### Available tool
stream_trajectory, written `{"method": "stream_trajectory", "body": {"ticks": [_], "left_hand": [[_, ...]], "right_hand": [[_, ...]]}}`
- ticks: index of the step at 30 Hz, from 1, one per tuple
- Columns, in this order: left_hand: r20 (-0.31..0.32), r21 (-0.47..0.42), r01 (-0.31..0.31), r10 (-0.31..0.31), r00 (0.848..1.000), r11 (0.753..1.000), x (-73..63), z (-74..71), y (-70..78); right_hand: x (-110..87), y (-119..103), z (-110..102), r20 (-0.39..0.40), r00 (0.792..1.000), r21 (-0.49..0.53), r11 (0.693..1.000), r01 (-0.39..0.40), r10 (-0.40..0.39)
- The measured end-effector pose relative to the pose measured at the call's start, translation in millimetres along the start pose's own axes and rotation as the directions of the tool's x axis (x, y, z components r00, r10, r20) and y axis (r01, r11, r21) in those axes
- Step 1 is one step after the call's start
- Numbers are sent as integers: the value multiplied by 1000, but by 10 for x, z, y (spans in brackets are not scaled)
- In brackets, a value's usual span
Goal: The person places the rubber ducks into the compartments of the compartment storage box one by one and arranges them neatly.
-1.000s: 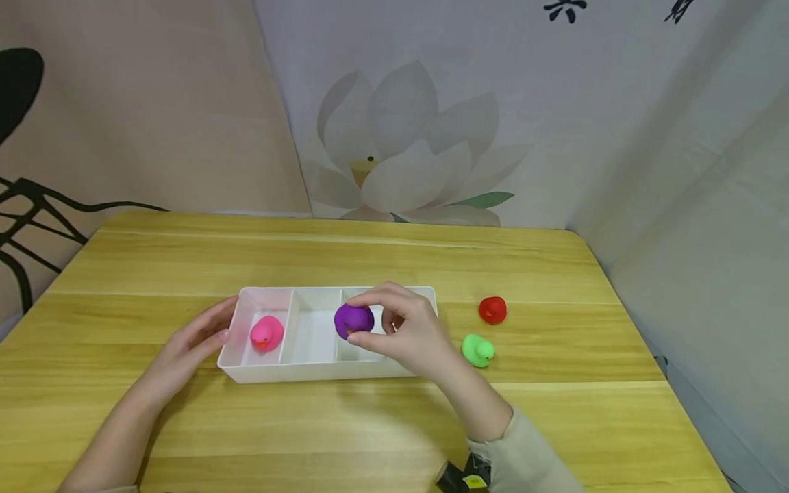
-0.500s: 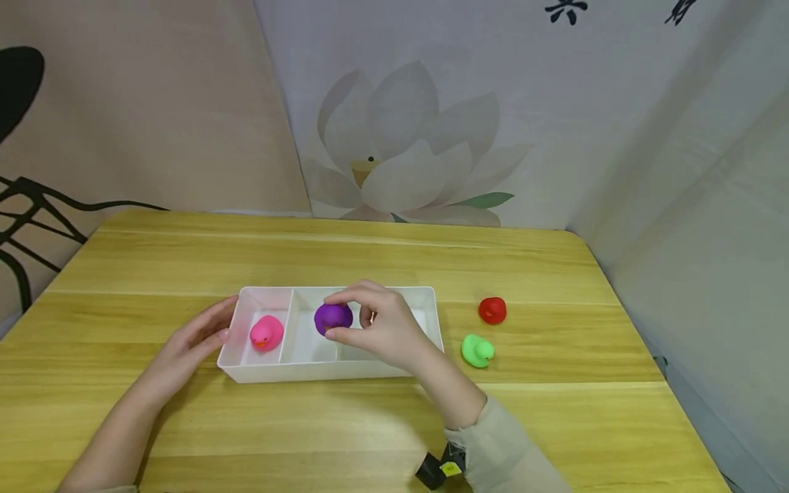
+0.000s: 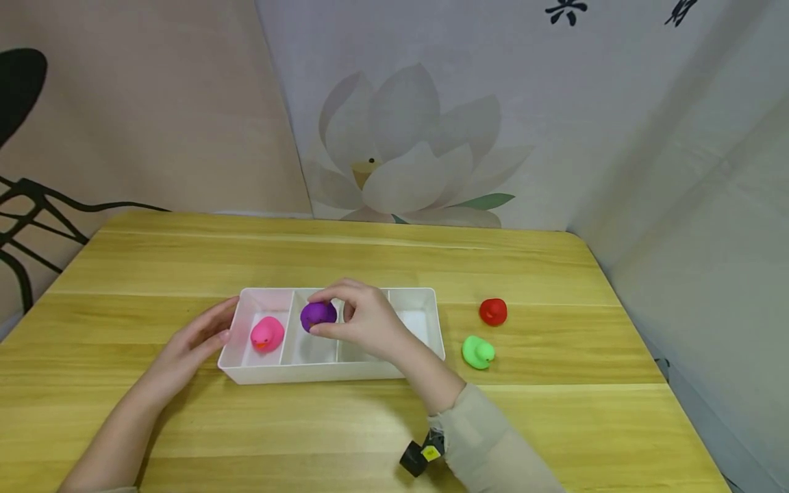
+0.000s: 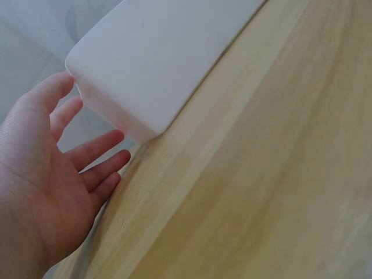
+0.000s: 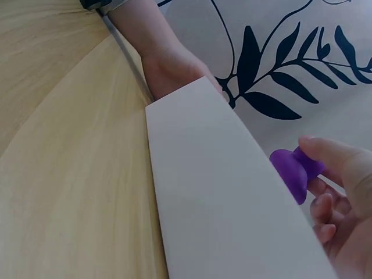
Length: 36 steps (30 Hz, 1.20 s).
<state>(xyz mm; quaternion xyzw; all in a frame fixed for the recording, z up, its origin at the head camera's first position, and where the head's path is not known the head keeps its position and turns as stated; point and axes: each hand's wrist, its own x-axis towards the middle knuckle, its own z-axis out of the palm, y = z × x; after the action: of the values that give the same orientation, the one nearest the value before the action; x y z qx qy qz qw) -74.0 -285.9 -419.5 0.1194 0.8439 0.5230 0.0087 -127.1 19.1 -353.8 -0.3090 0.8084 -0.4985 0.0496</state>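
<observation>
A white divided box (image 3: 364, 373) stands on the table. In its leftmost compartment sits a pink rubber duck (image 3: 267, 334). My right hand (image 3: 370, 325) pinches a purple rubber duck (image 3: 317, 316) between thumb and fingers over the second compartment from the left. The right wrist view shows this purple duck (image 5: 293, 171) above the box's rim. At the box's left end, my left hand (image 3: 197, 339) rests its fingertips against the wall. Its fingers are loosely spread in the left wrist view, with the thumb (image 4: 58, 87) touching the box's corner.
To the right of the box, a red rubber duck (image 3: 493, 312) and a green rubber duck (image 3: 477, 352) sit on the wooden table (image 3: 308, 438). A black wrist device (image 3: 422, 453) hangs beside the right sleeve. A printed curtain (image 3: 407, 137) closes off the back.
My right hand has carried the purple duck leftward, from over the third compartment to over the second. The left hand and the box have stayed put.
</observation>
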Motion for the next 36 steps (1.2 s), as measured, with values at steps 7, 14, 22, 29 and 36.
{"method": "stream_trajectory", "body": {"ticks": [7, 14, 22, 29, 36], "left_hand": [[-1, 8, 3, -3, 1000, 1000, 1, 11, -16], [4, 9, 8, -8, 1000, 1000, 8, 17, -16], [2, 2, 0, 0, 1000, 1000, 3, 19, -17], [-4, 16, 5, -5, 1000, 1000, -11, 16, -5], [-5, 11, -7, 7, 1000, 1000, -6, 3, -14]], "right_hand": [[42, 70, 57, 41, 999, -33, 999, -17, 19], [45, 104, 82, 53, 995, -64, 995, -78, 81], [69, 143, 142, 69, 991, -155, 983, -99, 111], [89, 157, 178, 91, 989, -228, 969, -94, 117], [129, 162, 209, 97, 977, -256, 954, -159, 189]]}}
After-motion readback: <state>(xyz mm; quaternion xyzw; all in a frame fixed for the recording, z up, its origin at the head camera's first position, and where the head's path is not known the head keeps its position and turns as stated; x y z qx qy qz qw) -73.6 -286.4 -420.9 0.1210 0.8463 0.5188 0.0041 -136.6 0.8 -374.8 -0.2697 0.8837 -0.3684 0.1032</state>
